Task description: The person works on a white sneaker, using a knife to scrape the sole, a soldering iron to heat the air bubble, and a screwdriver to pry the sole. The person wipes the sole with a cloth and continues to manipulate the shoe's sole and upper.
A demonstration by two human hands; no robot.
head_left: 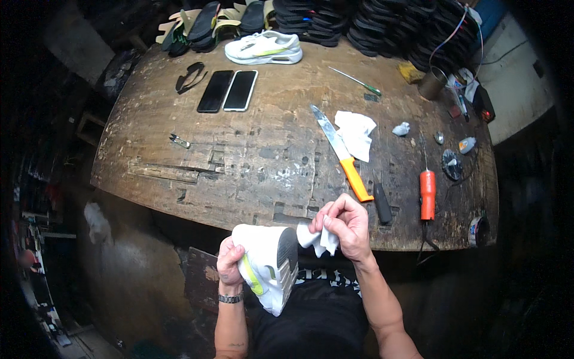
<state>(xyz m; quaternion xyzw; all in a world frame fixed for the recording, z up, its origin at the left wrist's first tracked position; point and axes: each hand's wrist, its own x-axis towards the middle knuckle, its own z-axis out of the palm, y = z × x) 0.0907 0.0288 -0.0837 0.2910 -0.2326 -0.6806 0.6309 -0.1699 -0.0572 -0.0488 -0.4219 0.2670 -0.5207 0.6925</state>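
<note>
My left hand [229,258] grips a white sneaker [258,258] with a yellow-green stripe, held over my lap just off the table's near edge. The shoe is tilted so part of its dark and grey sole faces right. Close beside that sole, my right hand [347,226] pinches a crumpled white cloth or tissue [323,240] between thumb and fingers. A small gap shows between cloth and shoe. On the table ahead of my right hand lie an orange-handled knife [354,178] and a black-handled tool [382,203].
A matching sneaker [265,48] stands at the back of the worn wooden table [251,143]. Two phones [228,91], sunglasses [190,78], small snips [180,141] and a white cloth [356,133] lie about. An orange corded tool [427,195] is at right; stacked black sandals [311,21] line the back.
</note>
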